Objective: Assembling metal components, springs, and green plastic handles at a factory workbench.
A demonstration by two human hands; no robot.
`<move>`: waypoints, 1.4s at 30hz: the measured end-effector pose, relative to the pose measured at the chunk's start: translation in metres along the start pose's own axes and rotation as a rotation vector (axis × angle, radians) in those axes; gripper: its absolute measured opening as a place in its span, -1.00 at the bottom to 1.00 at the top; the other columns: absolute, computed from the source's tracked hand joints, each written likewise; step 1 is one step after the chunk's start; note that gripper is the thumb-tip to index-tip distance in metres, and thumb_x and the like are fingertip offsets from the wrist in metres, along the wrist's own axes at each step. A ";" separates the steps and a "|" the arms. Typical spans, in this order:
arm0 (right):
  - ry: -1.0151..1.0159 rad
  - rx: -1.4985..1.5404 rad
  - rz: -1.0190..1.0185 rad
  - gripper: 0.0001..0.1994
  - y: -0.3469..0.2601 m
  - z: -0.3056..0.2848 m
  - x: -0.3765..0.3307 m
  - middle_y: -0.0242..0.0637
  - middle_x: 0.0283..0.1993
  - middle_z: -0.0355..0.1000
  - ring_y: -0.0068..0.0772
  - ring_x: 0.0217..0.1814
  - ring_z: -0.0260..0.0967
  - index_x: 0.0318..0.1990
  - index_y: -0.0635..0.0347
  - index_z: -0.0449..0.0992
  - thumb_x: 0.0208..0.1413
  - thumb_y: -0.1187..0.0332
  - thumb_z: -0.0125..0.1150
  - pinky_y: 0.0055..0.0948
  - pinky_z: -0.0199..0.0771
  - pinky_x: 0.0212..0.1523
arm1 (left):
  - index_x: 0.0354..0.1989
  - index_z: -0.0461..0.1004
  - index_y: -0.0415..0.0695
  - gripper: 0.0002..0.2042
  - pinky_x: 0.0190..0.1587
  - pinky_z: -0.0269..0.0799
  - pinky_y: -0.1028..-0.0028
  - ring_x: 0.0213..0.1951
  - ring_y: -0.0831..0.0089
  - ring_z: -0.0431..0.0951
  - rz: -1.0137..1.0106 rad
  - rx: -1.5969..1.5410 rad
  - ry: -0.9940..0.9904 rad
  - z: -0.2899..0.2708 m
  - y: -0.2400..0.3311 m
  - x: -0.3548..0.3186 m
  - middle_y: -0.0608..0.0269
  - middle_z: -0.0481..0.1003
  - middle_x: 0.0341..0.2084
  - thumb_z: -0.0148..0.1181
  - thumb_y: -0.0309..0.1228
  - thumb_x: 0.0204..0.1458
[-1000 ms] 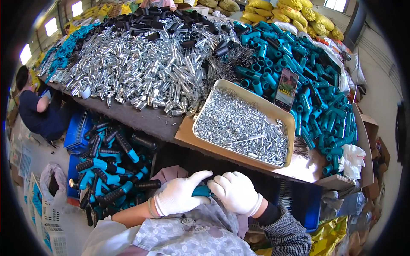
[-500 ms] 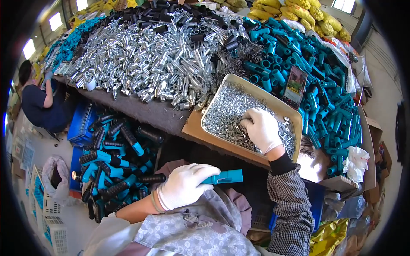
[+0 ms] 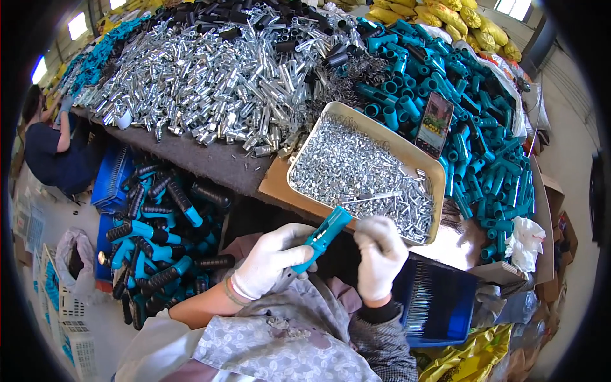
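Note:
My gloved left hand [image 3: 267, 260] grips a teal plastic tube-like housing [image 3: 330, 230], tilted up to the right, with a slot and a small shiny metal spot on its side. Just right of it is my gloved right hand [image 3: 380, 258], fingers curled together in a pinch and slightly blurred. Whatever those fingers hold, if anything, is too small or hidden to make out. Beyond both hands lies a cream tray [image 3: 439, 197] filled with small silver metal pieces [image 3: 347, 162], with a longer thin rod on top.
Silver metal tubes [image 3: 197, 83] cover the bench, and teal housings [image 3: 474, 146] heap up at right beside a phone [image 3: 435, 124]. Black-gripped teal handles [image 3: 159, 239] pile up below left. A blue bin [image 3: 455, 299] of thin rods stands lower right. Another person [image 3: 54, 149] sits far left.
My right hand has come out of the tray toward my body, beside the teal housing. My left hand has turned the housing from level to tilted upward. The view has shifted slightly.

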State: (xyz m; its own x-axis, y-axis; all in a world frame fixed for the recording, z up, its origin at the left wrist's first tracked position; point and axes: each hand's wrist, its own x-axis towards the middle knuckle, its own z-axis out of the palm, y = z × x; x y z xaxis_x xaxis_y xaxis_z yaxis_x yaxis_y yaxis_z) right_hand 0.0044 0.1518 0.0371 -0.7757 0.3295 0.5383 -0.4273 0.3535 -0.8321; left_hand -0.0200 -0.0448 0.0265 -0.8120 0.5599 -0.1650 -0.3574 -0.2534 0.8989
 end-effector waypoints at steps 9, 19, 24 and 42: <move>-0.171 0.443 0.430 -0.88 0.001 0.026 -0.033 -0.33 -0.24 0.34 -0.61 -0.33 0.36 -0.26 0.31 0.61 0.05 0.66 0.23 -0.63 0.43 -0.44 | 0.20 0.29 -0.36 -0.57 -0.22 0.51 0.46 -0.22 0.41 0.55 -0.030 -0.091 0.040 0.007 -0.003 -0.001 0.11 0.50 -0.14 0.06 -0.44 0.18; -0.394 0.520 0.588 -0.57 -0.017 0.024 -0.002 -0.35 -0.16 0.43 -0.53 -0.12 0.40 0.04 0.26 0.37 0.02 0.42 0.38 -0.46 0.45 0.02 | 0.15 0.39 -0.33 -0.58 -0.06 0.48 0.51 -0.16 0.56 0.54 0.221 0.341 0.079 -0.003 0.012 -0.012 0.17 0.54 -0.14 0.20 -0.61 0.08; -0.671 0.400 0.561 -0.62 -0.028 0.032 0.032 -0.38 -0.24 0.48 -0.59 -0.18 0.39 -0.05 0.23 0.43 0.03 0.31 0.42 -0.46 0.45 -0.10 | 0.18 0.35 -0.37 -0.55 -0.24 0.45 0.49 -0.31 0.49 0.52 0.087 -0.050 -0.049 -0.016 0.024 -0.013 0.14 0.52 -0.28 0.22 -0.51 0.11; -0.417 -1.345 -0.610 -0.81 0.056 0.135 0.366 -0.21 -0.18 0.51 -0.07 -0.03 0.44 -0.28 -0.13 0.69 -0.02 0.34 0.19 -0.21 0.49 -0.09 | 0.10 0.30 -0.32 -0.36 -0.37 0.36 0.48 -0.34 0.40 0.45 0.023 -0.706 -0.109 -0.067 0.031 -0.004 0.06 0.45 -0.19 0.34 -0.05 0.04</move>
State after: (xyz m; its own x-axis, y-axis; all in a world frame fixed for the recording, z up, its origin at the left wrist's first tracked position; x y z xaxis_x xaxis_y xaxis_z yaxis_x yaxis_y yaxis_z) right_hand -0.3660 0.1739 0.1690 -0.8129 -0.3348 0.4766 -0.1734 0.9203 0.3508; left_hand -0.0590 -0.1080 0.0277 -0.7854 0.6145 -0.0749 -0.5842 -0.6957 0.4181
